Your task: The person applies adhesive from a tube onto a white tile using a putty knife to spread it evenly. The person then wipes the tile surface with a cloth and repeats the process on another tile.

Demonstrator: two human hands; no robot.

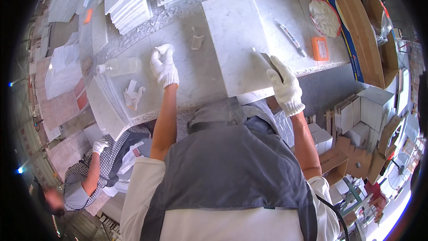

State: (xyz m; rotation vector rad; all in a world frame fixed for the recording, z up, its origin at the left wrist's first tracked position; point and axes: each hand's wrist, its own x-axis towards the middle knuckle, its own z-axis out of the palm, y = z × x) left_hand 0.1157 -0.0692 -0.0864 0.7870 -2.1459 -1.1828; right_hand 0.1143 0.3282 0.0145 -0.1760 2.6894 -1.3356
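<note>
Left: I've got a clear plastic bottle lying on pale marble;
Left hand: white-knit-gloved left hand, fingers pinching a small crumpled white piece;
Centre: rectangular grey-veined white marble slab before me; small white dab near its right edge;
Right hand: white-knit-gloved right hand, fingers wrapped round a flat grey blade-like tool

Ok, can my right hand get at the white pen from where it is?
Probably yes: the white pen lies just beyond the right hand, with nothing visible standing between them. That hand grips a scraper, though, so it may need to put it down first.
</note>
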